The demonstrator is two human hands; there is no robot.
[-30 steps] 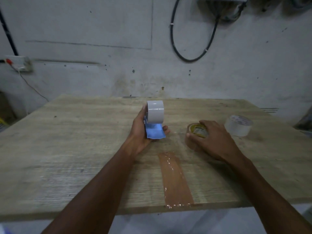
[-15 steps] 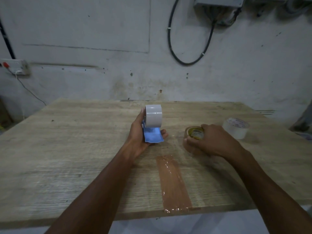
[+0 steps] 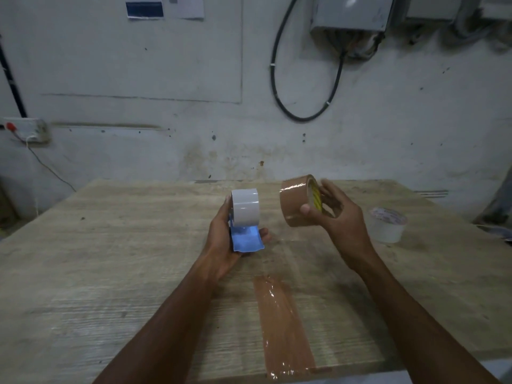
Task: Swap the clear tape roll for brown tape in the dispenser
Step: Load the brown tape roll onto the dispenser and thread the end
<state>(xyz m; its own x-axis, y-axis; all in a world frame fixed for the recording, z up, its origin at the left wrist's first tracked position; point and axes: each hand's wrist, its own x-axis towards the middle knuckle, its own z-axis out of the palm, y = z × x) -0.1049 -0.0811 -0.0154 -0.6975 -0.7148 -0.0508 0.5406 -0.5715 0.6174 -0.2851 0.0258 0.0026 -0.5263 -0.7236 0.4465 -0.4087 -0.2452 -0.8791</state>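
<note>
brown roll (image 3: 297, 200) lifted off desk (image 3: 110, 259) by right hand (image 3: 336, 217), gripped | left hand (image 3: 224, 239) grips dispenser (image 3: 245, 217) | clear roll (image 3: 386, 224) near right edge | room between hands

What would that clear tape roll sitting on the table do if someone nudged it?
The clear tape roll lies flat on its side on the table, so it would probably slide rather than roll. It looks hollow and thin-walled, so likely light and easy to shove. Stood on edge, it would probably roll away.
</note>
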